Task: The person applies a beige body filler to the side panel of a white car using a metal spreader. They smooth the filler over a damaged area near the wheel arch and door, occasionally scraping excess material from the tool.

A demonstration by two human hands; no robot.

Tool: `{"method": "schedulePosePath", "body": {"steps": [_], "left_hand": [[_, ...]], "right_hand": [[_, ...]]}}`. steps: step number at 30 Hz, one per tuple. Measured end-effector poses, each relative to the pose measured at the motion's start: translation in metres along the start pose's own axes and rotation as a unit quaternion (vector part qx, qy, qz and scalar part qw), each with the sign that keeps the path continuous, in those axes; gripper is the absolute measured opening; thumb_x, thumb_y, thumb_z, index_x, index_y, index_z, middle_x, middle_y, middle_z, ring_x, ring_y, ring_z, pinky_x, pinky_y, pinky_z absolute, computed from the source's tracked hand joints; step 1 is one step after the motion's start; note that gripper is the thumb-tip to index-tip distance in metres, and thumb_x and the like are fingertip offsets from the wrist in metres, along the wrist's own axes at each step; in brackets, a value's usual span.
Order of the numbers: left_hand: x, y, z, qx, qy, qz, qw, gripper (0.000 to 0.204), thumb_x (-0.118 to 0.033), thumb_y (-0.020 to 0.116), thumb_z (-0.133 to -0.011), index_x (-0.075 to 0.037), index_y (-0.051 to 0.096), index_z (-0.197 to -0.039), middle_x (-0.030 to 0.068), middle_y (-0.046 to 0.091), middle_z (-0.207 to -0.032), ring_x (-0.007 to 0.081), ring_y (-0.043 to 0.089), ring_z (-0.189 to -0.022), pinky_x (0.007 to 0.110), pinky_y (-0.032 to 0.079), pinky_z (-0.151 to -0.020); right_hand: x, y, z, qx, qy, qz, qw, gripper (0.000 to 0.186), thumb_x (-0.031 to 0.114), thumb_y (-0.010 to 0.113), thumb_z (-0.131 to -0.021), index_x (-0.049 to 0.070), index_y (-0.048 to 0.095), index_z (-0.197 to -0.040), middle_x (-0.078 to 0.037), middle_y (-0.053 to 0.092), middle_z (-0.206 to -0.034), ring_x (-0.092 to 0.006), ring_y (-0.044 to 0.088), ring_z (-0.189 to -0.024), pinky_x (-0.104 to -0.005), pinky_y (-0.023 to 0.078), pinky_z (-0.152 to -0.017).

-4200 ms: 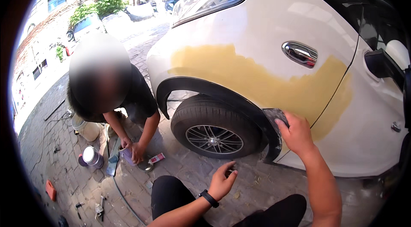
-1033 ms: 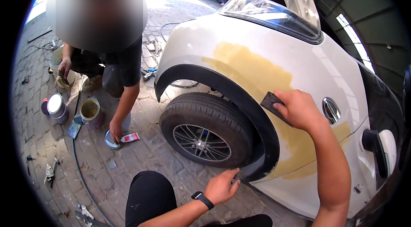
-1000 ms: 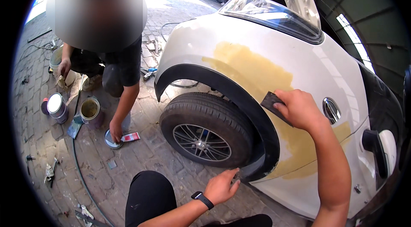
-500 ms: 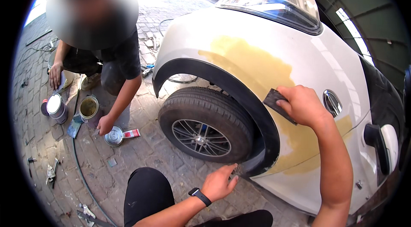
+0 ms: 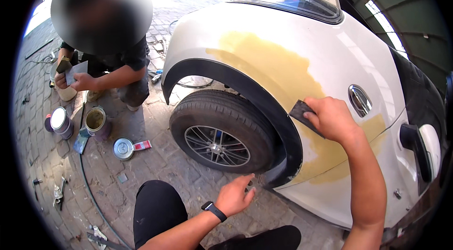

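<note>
My right hand [image 5: 331, 118] grips a dark, flat sanding block [image 5: 305, 119], its thumb bent over the near face. The block rests on a yellow filler patch [image 5: 264, 63] on the white car fender [image 5: 203, 37], just beside the black wheel-arch trim [image 5: 289, 144]. Lower down, my left hand [image 5: 237, 196] hangs in front of the tyre [image 5: 257, 148] with its fingers apart and nothing in them; a black watch is on that wrist. The block's far face, against the panel, is hidden.
At the left a person crouches, holding a grey flat sheet [image 5: 77, 71] and an olive-coloured piece [image 5: 63, 64]. Near them stand an open can [image 5: 97, 129], a white-lidded can [image 5: 60, 129], a silver lid [image 5: 123, 155] and a red-white tube [image 5: 143, 145]. A hose [image 5: 92, 198] crosses the paving.
The other person's hand has risen from beside the silver lid, and both their hands are now together near the chest. The view has shifted slightly; my hands keep nearly the same pose.
</note>
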State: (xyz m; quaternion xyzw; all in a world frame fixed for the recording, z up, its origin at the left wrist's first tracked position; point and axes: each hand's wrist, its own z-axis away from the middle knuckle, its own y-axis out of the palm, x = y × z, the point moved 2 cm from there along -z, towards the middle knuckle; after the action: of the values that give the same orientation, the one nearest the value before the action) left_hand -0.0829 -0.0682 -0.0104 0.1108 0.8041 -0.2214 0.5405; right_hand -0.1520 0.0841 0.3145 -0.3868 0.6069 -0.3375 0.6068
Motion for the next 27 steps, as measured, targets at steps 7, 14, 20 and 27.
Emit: {"method": "schedulePosePath", "body": {"steps": [7,14,20,27], "left_hand": [[0.0,0.001,0.0,0.001,0.006,0.0,1.0,0.048,-0.023,0.07,-0.094,-0.003,0.063,-0.137,0.0174,0.073,-0.115,0.0331,0.073,-0.094,0.043,0.059,-0.084],[-0.004,0.003,-0.002,0.036,0.0,0.04,0.999,0.044,-0.024,0.076,-0.094,-0.001,0.068,-0.13,0.0146,0.074,-0.112,0.0256,0.074,-0.091,0.036,0.058,-0.084],[-0.017,0.022,0.008,0.211,-0.135,0.403,0.88,0.031,-0.024,0.083,-0.096,0.001,0.073,-0.112,0.0005,0.074,-0.097,0.0058,0.065,-0.088,0.025,0.054,-0.079],[-0.006,0.02,0.02,0.273,-0.191,0.323,0.886,0.021,-0.021,0.083,-0.096,0.0,0.078,-0.094,-0.0029,0.071,-0.083,0.0039,0.06,-0.077,0.023,0.048,-0.069]], "right_hand": [[-0.006,0.018,0.029,-0.003,0.019,0.001,1.0,0.014,0.022,0.069,-0.097,0.01,0.062,-0.098,-0.015,0.07,-0.079,-0.0403,0.069,-0.081,-0.0519,0.054,-0.074],[-0.019,0.05,0.089,0.053,0.014,-0.118,0.992,0.017,0.024,0.07,-0.097,0.008,0.066,-0.1,-0.017,0.07,-0.08,-0.0411,0.069,-0.08,-0.0508,0.054,-0.073],[0.02,0.13,0.174,0.095,0.117,-0.579,0.801,0.028,0.027,0.071,-0.101,0.006,0.07,-0.121,-0.008,0.076,-0.093,-0.0151,0.068,-0.081,-0.0357,0.054,-0.077],[0.094,0.221,0.223,0.026,0.161,-0.77,0.618,0.027,0.019,0.07,-0.104,0.0,0.066,-0.122,-0.003,0.072,-0.111,-0.0078,0.062,-0.102,-0.029,0.052,-0.092]]}}
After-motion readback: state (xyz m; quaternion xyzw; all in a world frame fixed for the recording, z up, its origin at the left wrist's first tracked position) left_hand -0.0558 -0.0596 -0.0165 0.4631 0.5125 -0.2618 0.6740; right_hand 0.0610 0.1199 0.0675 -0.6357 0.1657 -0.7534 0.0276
